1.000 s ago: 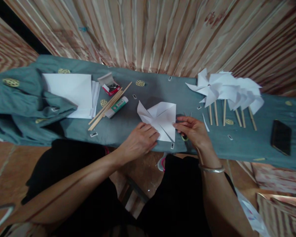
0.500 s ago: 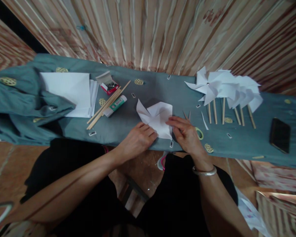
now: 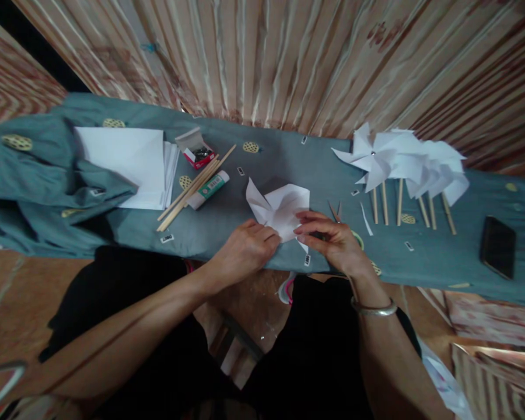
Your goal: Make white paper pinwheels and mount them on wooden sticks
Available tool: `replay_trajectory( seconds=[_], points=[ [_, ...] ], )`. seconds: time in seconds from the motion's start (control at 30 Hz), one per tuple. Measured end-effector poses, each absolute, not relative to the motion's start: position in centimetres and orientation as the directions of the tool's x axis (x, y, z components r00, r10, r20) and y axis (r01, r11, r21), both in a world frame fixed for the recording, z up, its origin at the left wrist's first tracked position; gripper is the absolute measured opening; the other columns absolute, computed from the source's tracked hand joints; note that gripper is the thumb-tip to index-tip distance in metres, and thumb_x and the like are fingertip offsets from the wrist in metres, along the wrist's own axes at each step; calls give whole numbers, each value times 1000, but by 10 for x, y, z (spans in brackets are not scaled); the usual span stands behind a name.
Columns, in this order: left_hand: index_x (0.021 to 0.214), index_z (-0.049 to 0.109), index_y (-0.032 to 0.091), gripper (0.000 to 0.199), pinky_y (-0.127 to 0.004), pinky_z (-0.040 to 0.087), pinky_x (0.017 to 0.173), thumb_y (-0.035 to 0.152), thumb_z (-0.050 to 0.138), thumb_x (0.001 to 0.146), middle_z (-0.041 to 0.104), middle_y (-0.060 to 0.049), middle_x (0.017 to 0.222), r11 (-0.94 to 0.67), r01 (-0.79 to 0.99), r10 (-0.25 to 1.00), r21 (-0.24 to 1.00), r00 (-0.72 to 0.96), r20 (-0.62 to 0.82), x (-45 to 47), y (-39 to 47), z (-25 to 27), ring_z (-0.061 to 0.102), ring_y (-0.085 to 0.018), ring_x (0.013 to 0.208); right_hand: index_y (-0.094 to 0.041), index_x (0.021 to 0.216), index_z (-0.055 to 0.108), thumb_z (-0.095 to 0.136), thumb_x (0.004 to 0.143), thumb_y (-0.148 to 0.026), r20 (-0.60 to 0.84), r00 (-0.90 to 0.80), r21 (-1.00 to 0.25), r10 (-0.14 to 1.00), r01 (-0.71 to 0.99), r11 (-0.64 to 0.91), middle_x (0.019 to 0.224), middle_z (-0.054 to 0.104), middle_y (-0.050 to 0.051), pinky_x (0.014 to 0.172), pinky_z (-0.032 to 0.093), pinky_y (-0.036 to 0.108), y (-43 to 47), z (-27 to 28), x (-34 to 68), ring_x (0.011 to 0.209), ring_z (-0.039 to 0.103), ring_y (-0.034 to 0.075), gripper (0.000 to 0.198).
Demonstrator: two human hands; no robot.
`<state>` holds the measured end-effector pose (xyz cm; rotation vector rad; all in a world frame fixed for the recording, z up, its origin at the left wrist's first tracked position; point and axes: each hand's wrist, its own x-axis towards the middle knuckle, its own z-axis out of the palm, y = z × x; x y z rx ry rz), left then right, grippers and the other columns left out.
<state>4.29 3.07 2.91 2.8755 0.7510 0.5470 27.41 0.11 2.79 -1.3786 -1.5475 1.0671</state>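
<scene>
A white paper pinwheel (image 3: 284, 207) lies in front of me on the cloth-covered table, its blades partly curled toward the middle. My left hand (image 3: 256, 245) is closed on its lower left edge, the fingers bent over the paper. At the pinwheel's right side is my right hand (image 3: 328, 236), thumb and forefinger apart, fingertips at the paper's edge. Whether those fingertips pinch a corner is hard to see. Scissors with green handles (image 3: 357, 239) lie partly hidden behind my right hand, blades pointing away. Beside them is a thin white paper strip (image 3: 366, 219).
Finished pinwheels on sticks (image 3: 385, 154) overlap at the back right, and a black phone (image 3: 497, 246) lies farther right. To the left are a glue stick (image 3: 209, 189), wooden sticks (image 3: 186, 201), a small red box of pins (image 3: 198, 153) and stacked white paper (image 3: 122, 160).
My right hand has shifted slightly right and its thumb and fingers have spread. My left hand keeps its place on the paper. The whole view has shifted a little.
</scene>
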Motion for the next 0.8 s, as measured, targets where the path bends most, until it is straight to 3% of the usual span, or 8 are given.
replay_trajectory(
  seconds=[0.23, 0.43, 0.8],
  points=[
    [92, 64, 14, 17, -33, 46, 72, 20, 48, 96, 68, -5, 82, -864, 435, 499, 253, 804, 324, 42, 29, 27, 63, -19, 76, -26, 81, 76, 74, 77, -29, 74, -10, -929, 997, 363, 72, 112, 72, 6, 102, 48, 44, 13, 20, 257, 111, 65, 22, 6],
    [97, 62, 13, 18, -31, 47, 72, 18, 45, 97, 68, -6, 88, -826, 429, 549, 364, 759, 350, 38, 31, 23, 64, -17, 77, -24, 76, 74, 71, 77, -27, 83, 39, -879, 996, 475, 55, 110, 71, 7, 96, 51, 42, 21, 15, 244, 107, 65, 22, 4],
    [100, 63, 14, 15, -35, 47, 79, 17, 49, 95, 67, -6, 93, -837, 442, 527, 322, 810, 257, 38, 31, 25, 63, -21, 89, -23, 73, 73, 70, 76, -22, 181, 56, -691, 982, 718, 86, 116, 68, 9, 97, 50, 47, 23, 18, 233, 107, 63, 27, 5]
  ],
)
